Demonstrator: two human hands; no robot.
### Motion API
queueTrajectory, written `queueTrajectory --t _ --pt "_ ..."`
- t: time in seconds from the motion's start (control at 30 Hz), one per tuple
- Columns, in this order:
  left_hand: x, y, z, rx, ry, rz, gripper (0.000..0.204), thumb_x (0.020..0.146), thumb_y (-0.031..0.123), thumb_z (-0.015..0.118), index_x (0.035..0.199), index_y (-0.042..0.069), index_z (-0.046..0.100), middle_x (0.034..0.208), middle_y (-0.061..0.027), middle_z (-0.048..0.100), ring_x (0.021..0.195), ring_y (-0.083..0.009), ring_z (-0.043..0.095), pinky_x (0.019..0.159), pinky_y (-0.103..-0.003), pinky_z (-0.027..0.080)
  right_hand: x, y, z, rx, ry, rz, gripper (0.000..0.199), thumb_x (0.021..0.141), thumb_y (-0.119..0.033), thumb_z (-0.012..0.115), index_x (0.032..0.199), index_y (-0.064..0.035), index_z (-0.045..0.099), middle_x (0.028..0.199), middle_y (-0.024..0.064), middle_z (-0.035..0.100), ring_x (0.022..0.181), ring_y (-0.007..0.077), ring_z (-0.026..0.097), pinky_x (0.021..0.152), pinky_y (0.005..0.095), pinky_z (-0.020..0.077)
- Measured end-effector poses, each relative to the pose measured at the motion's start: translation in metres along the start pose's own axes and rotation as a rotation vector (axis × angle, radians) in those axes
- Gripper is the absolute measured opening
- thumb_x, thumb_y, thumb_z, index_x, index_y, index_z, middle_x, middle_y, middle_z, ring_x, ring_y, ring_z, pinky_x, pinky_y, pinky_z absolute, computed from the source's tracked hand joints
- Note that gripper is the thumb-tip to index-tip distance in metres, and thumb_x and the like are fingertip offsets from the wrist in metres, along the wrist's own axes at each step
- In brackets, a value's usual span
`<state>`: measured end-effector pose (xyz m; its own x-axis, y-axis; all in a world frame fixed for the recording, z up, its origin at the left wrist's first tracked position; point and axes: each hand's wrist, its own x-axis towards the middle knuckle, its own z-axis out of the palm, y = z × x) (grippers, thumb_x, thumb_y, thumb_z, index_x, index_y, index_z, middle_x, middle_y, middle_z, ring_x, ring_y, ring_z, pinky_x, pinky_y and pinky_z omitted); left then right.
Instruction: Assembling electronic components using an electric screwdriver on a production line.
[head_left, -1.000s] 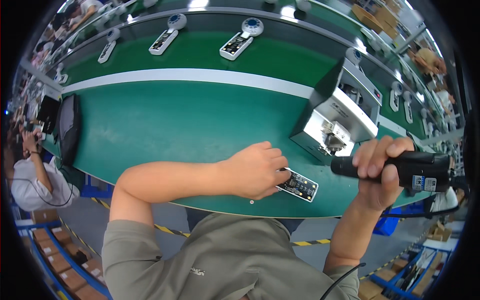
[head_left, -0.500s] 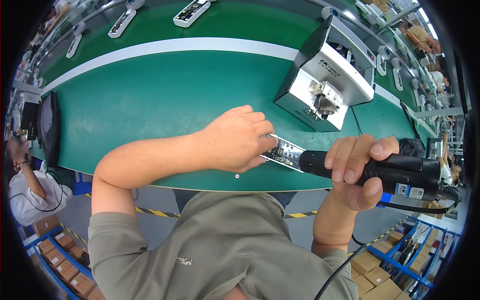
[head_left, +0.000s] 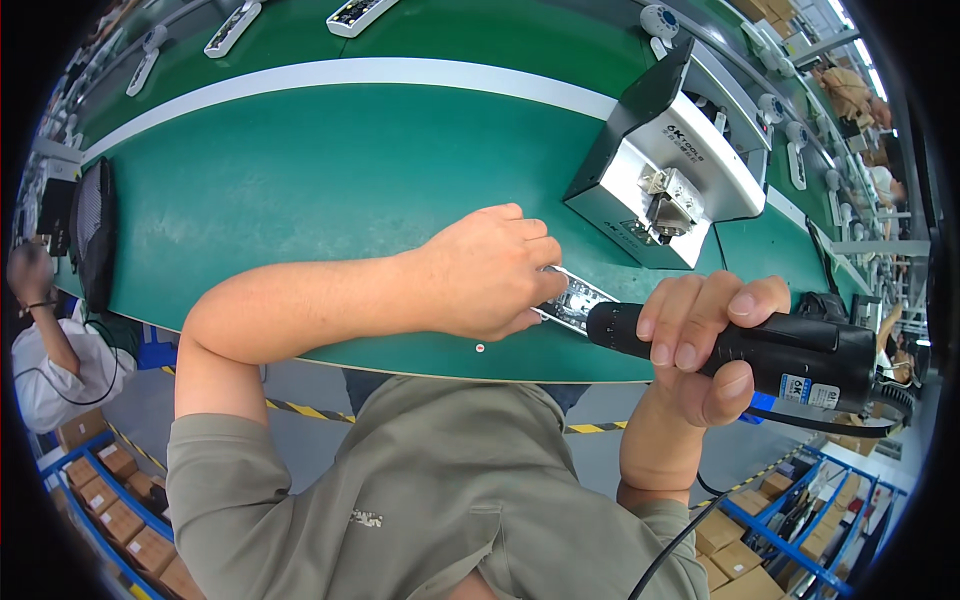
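An open white housing with a circuit board (head_left: 576, 302) inside lies at the near edge of the bench, in front of me. My left hand (head_left: 485, 272) is closed on its left end, thumb and fingers pinching it and hiding that part. In my right hand (head_left: 708, 335) is a black corded electric screwdriver (head_left: 815, 355), held almost level with the fingers wrapped round its body. Its nose points left and overlaps the right end of the housing. The bit's tip is hidden, so I cannot tell whether it touches the board.
A silver and black screw feeder (head_left: 640, 195) stands beyond my right hand. Behind a white strip, several white housings (head_left: 360, 14) lie on green. A dark mesh bag (head_left: 94, 235) rests at the left end. A small round white piece (head_left: 480, 348) sits near the front edge. Another person (head_left: 70, 350) is at left.
The screwdriver's nose has come slightly left and covers more of the board. My left hand keeps its hold on the housing. The whole view has shifted a little.
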<state>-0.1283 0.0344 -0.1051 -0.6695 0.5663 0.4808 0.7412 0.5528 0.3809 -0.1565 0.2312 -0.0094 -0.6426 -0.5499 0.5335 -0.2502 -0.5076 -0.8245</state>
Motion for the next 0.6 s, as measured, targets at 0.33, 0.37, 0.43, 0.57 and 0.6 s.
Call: queueTrajectory --t 0.33,0.37,0.43,0.57,0.6 --pt "0.000 -0.002 0.002 0.013 -0.046 -0.005 0.033 0.068 0.023 0.072 0.098 0.010 0.066 0.100 -0.0050 0.058 0.083 -0.0219 0.053 0.077 -0.034 0.041 0.002 0.006 -0.001 -0.110 -0.141 0.034 0.031 0.087 -0.026 0.066 0.105 -0.0116 0.046 0.069 -0.0002 0.056 0.058 0.0123 0.055 0.062 0.0276 0.0482" --pt "0.000 -0.002 0.002 0.004 -0.046 -0.008 0.033 0.068 0.024 0.072 0.098 0.010 0.066 0.100 -0.0050 0.058 0.084 -0.0219 0.053 0.077 -0.033 0.041 0.001 0.006 -0.001 -0.088 -0.129 0.040 0.033 0.083 -0.022 0.070 0.104 -0.0107 0.047 0.068 0.0009 0.056 0.057 0.0137 0.056 0.062 0.0286 0.0487" --pt "0.000 -0.003 0.003 -0.011 -0.045 -0.011 0.034 0.068 0.024 0.072 0.098 0.010 0.066 0.100 -0.0051 0.059 0.084 -0.0219 0.053 0.077 -0.033 0.041 -0.001 0.006 0.000 -0.047 -0.104 0.048 0.039 0.075 -0.015 0.077 0.101 -0.0088 0.050 0.066 0.0031 0.057 0.057 0.0165 0.057 0.061 0.0307 0.0499" --pt "0.000 -0.003 0.003 0.031 -0.001 -0.001 0.028 0.070 0.026 0.071 0.092 0.010 0.066 0.093 -0.0052 0.059 0.081 -0.0218 0.054 0.076 -0.033 0.042 0.010 -0.014 -0.005 -0.046 -0.110 0.036 0.040 0.076 -0.014 0.078 0.105 -0.0075 0.052 0.065 0.0044 0.058 0.056 0.0173 0.057 0.060 0.0324 0.0500" --pt "-0.002 -0.001 0.003 0.048 0.019 0.000 0.025 0.071 0.027 0.071 0.089 0.011 0.067 0.089 -0.0053 0.059 0.079 -0.0216 0.054 0.075 -0.033 0.042 0.017 -0.026 -0.005 -0.092 0.021 -0.065 0.037 0.078 -0.016 0.075 0.106 -0.0073 0.052 0.064 0.0048 0.057 0.055 0.0172 0.056 0.059 0.0325 0.0495"
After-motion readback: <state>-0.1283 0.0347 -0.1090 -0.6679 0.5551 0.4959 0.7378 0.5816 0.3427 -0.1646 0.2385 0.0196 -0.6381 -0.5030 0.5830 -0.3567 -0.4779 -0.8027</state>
